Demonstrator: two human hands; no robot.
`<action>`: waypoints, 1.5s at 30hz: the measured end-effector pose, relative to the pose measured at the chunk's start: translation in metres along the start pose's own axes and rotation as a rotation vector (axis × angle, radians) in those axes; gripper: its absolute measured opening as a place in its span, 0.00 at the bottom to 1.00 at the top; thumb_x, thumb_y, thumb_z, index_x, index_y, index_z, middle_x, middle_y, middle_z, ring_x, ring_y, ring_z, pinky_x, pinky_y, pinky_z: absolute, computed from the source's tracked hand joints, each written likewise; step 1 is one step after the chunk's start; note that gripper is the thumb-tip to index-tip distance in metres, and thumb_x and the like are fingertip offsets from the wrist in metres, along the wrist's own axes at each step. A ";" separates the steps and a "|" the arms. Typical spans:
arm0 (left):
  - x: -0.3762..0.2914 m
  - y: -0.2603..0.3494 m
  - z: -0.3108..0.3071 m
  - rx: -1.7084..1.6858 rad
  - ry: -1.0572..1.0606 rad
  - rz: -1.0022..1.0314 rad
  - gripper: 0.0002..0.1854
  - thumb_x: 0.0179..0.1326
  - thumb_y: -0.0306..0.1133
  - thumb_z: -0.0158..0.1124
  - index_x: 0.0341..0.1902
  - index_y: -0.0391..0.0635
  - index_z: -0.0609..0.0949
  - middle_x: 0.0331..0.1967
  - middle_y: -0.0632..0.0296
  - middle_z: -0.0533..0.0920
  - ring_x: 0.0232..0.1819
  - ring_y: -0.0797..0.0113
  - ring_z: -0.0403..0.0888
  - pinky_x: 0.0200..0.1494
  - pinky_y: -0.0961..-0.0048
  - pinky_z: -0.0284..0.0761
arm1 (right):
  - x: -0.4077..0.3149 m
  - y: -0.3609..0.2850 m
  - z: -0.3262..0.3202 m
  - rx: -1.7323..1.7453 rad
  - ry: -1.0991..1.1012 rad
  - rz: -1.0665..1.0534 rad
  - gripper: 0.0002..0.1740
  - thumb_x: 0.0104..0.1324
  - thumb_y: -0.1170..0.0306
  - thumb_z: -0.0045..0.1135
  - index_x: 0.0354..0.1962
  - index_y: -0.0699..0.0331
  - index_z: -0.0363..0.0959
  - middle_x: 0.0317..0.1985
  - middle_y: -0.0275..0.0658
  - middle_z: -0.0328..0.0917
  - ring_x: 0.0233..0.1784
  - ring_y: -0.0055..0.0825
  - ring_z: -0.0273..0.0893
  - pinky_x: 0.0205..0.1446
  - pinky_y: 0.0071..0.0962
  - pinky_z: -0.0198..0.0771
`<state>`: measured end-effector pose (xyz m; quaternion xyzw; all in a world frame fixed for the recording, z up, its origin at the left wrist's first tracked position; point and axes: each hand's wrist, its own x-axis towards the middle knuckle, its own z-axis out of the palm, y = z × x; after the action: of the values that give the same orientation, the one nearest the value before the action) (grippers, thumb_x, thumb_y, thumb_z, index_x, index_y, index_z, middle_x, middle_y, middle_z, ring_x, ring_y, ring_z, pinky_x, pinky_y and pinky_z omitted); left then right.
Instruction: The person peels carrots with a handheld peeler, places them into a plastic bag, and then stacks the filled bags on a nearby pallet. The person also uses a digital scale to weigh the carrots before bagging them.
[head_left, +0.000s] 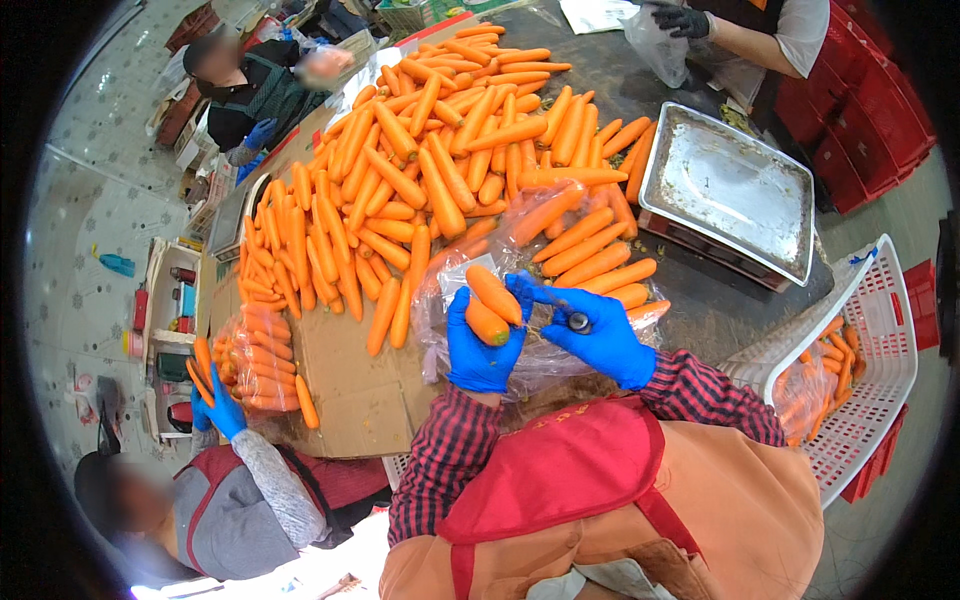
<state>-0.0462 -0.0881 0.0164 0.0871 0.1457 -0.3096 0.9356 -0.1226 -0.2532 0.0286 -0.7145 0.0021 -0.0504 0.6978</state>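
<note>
My left hand (487, 349), in a blue glove, holds two carrots side by side: an upper carrot (491, 291) and a lower carrot (485, 322) with a greenish end towards me. My right hand (604, 334), gloved in blue too, is closed around a small tool with a dark round handle end (579, 322). Its working end is hard to make out between the hands. Beneath both hands spreads a clear plastic bag (439, 315), with a row of carrots (592, 259) lying on or in it just beyond my right hand.
A large carrot heap (442, 157) covers the table beyond. A platform scale (727, 187) with a metal tray stands right, above a white plastic basket (862, 397) of bagged carrots. At left, a co-worker's hands (221, 405) hold carrots beside a filled bag (259, 360). Other people stand across the table.
</note>
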 end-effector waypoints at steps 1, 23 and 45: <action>-0.001 0.000 -0.003 0.031 -0.035 -0.064 0.29 0.64 0.44 0.54 0.62 0.38 0.66 0.56 0.46 0.72 0.59 0.52 0.70 0.65 0.56 0.66 | 0.004 0.002 0.005 -0.052 0.017 -0.119 0.26 0.55 0.75 0.66 0.54 0.56 0.74 0.43 0.43 0.80 0.43 0.27 0.80 0.45 0.25 0.74; -0.027 -0.017 0.000 1.876 -0.423 0.474 0.13 0.43 0.24 0.71 0.36 0.45 0.82 0.58 0.46 0.70 0.57 0.48 0.73 0.57 0.60 0.70 | 0.020 -0.011 -0.007 0.579 0.083 0.268 0.17 0.66 0.64 0.54 0.44 0.71 0.77 0.22 0.34 0.73 0.19 0.17 0.67 0.25 0.16 0.63; -0.038 -0.004 -0.004 1.997 -0.456 0.524 0.12 0.39 0.22 0.69 0.31 0.48 0.84 0.52 0.45 0.75 0.55 0.48 0.74 0.57 0.61 0.69 | 0.011 0.001 -0.022 -0.943 0.130 -0.465 0.22 0.44 0.70 0.65 0.42 0.52 0.75 0.27 0.33 0.73 0.29 0.35 0.72 0.33 0.35 0.61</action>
<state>-0.0789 -0.0686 0.0245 0.7858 -0.3777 -0.0864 0.4821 -0.1134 -0.2762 0.0285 -0.9279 -0.0906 -0.2414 0.2694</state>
